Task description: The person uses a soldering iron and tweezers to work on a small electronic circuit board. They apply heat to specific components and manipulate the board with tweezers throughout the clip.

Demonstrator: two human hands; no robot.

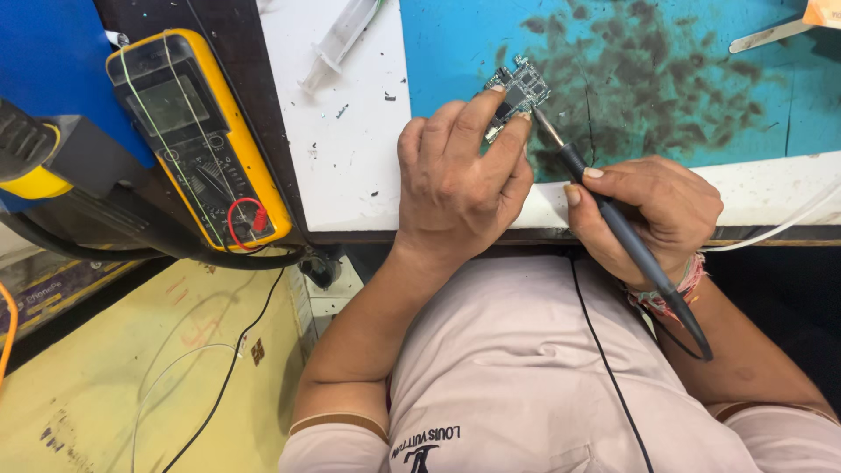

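Pinching a small circuit board [519, 95] between thumb and fingers, the left hand [455, 184] is tilting it up off the blue mat [455, 44], probably so the tip can reach it. Just right of the board, the right hand [653, 215] is closing around a soldering iron [613, 219] like a pen, its tip touching the board's edge. Left of the board, a yellow multimeter [197, 131] with a round dial is leaning. Beyond, up-left of the board, a clear syringe [337, 44] is lying.
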